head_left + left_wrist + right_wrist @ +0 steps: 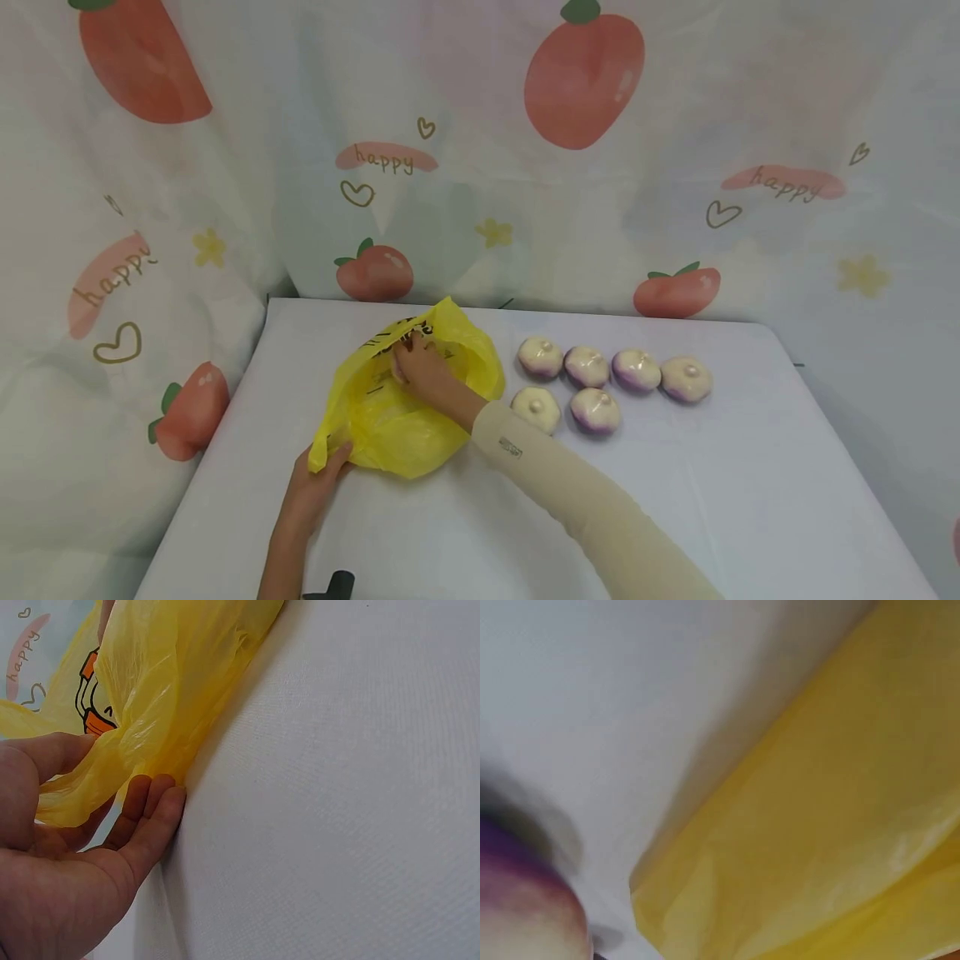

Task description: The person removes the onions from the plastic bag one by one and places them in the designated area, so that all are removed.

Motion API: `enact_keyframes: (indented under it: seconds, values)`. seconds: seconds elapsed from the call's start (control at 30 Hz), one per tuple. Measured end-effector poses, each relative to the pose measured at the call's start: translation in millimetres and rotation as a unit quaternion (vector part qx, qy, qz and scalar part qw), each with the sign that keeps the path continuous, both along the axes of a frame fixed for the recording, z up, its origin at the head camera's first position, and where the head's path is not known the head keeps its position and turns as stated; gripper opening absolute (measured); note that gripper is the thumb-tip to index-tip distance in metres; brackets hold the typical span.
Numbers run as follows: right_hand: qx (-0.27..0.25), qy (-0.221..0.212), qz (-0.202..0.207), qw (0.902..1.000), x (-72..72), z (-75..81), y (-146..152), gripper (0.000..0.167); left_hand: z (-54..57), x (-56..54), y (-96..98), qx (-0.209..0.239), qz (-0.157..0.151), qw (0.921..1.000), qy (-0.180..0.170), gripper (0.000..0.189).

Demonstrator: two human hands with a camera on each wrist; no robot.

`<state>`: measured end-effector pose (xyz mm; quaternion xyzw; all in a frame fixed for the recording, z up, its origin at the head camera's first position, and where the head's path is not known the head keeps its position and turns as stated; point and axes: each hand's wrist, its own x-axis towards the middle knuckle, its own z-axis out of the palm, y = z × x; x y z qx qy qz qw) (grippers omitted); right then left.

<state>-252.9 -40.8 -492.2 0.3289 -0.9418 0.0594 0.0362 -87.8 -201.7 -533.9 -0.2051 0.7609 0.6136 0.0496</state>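
Note:
A yellow plastic bag (408, 446) lies on the table with its mouth spread open. At its near left corner my left hand (309, 492) pinches the bag's edge between thumb and fingers; the left wrist view shows the gathered film (90, 784) there. My right hand (426, 368) is inside the bag's mouth with its fingers curled around a pale round turnip (397, 367), mostly hidden by the hand. Several white-and-purple turnips (596, 411) sit in two rows right of the bag. One turnip (529, 911) appears large beside the bag's side (817, 817) in the right wrist view.
The white table (675, 500) runs back to a printed curtain (465, 100) with strawberries. A small black object (341, 585) shows at the bottom edge, near the left forearm. The right sleeve (585, 500) reaches across the table's front.

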Motion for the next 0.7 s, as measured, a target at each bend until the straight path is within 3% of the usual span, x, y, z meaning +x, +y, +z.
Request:
enact_keyframes:
  seconds: [0.13,0.3,0.47,0.7]
  values:
    - [0.016,0.002,-0.024,0.9996,3.4,2.9,6,0.037,1.9,0.9,0.5,-0.005,-0.003,1.0,0.001,0.056]
    - [0.025,-0.013,-0.062,0.9977,9.4,15.3,13,0.066,2.9,0.9,1.3,-0.003,-0.003,1.0,0.004,0.058]
    - [0.013,0.002,-0.044,0.999,19.9,25.0,21,0.073,2.1,0.6,0.8,0.004,0.001,1.0,-0.001,0.057]
    - [-0.022,-0.066,-0.034,0.997,37.2,34.7,35,0.079,3.0,1.9,1.6,0.003,0.003,1.0,-0.005,0.058]
